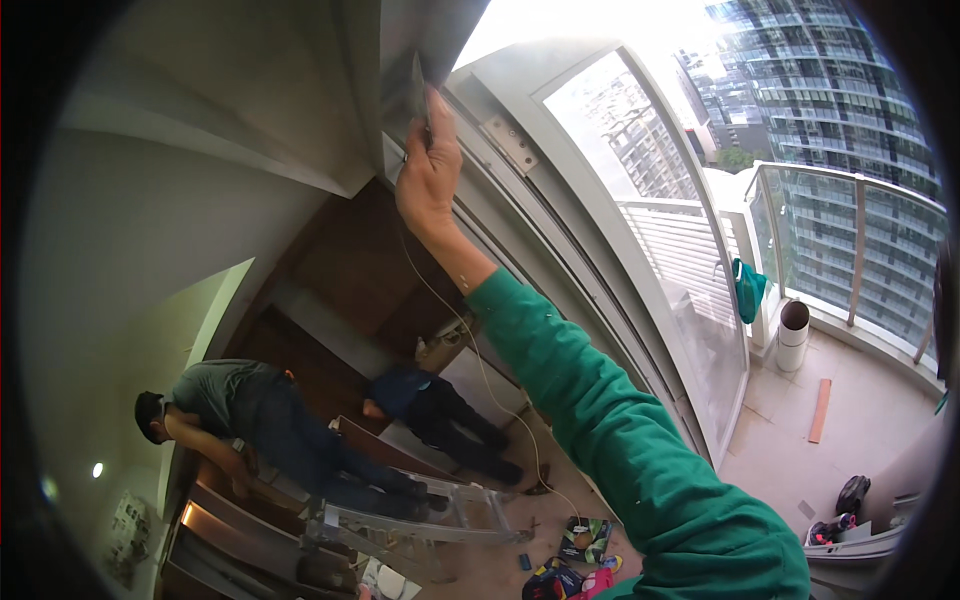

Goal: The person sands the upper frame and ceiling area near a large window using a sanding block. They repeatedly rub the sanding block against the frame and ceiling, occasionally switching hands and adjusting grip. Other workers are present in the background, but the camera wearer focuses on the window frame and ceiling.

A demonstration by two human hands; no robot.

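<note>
Raised high in the upper middle, my right hand [430, 165] is closed around what looks like a putty knife [418, 85]. Its thin, pointed grey blade rests close to or against a grey panel [440, 35] above the door frame; whether they touch I cannot tell. The knife's handle is mostly hidden by my fingers. A green sleeve [620, 430] covers my right arm, which rises from the lower right. Just right of the hand runs a white door frame [570, 220] with a metal hinge plate [510, 143]. My left hand does not show.
Below left, one person [250, 400] bends over beside a metal ladder [430, 515]; another person [430, 405] stoops farther back. A thin pale cable [470, 335] hangs to the floor near colourful bags [570, 575]. Right, a glazed door [650, 190] opens onto a balcony with a tube [793, 340].
</note>
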